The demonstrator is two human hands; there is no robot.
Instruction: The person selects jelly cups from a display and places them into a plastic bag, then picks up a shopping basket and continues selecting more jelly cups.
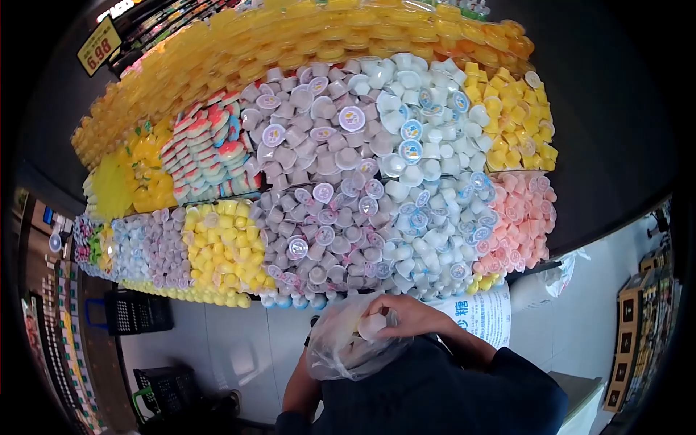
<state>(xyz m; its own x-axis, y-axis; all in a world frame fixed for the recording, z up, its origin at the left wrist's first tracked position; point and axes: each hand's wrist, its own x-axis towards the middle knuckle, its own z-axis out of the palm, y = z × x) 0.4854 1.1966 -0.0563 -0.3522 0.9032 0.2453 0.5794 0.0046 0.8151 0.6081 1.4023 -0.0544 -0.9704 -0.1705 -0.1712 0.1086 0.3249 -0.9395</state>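
Observation:
In front of my chest is a clear plastic bag (333, 348), its mouth facing up, with pale cups showing faintly through it. My right hand (406, 317) pinches a small white jelly cup (372, 326) at the bag's opening. My left forearm (301, 384) reaches up to the bag's left side; the plastic mostly hides that hand, which appears to hold the bag up. Just beyond lie heaps of small sealed cups: greyish-purple ones (319, 243), white-blue ones (431, 235), and pink ones (518, 225).
Yellow cups (225, 239) and red-and-white packs (206, 156) fill other sections of the display. Tall rows of orange packs (312, 36) line its back. A price sign (99, 47) stands at upper left. Black baskets (138, 312) are on the floor at left; shelves (638, 326) stand at right.

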